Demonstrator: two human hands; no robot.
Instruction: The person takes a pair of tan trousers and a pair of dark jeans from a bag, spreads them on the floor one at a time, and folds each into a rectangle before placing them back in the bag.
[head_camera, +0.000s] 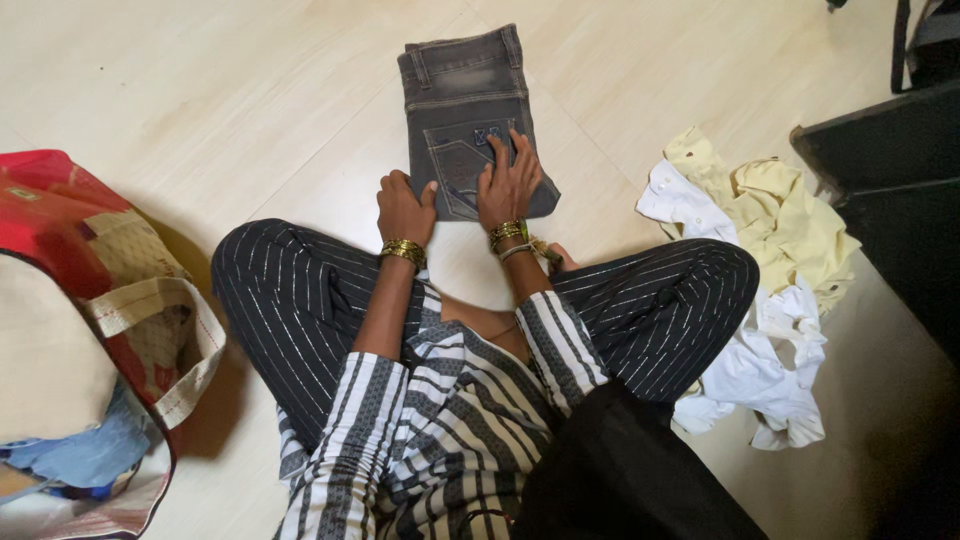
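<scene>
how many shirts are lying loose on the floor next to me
2 that show: a pale yellow shirt and a white shirt, heaped together right of the knee. More may be hidden in the pile.

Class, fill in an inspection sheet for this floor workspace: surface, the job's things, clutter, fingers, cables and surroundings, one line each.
Surface: pale floor, with the person sitting cross-legged on it.
Job's things: dark grey folded jeans lying flat in front of the knees, back pocket facing up.
Clutter: heap of white and pale yellow shirts on the person's right, unfolded.
Fingers: left hand rests at the near edge of the jeans, fingers curled; right hand lies spread flat on the pocket. Neither grips anything.
Cables: nothing seen.
Surroundings: red patterned bag stuffed with fabric on the left; dark furniture at the right edge.
</scene>
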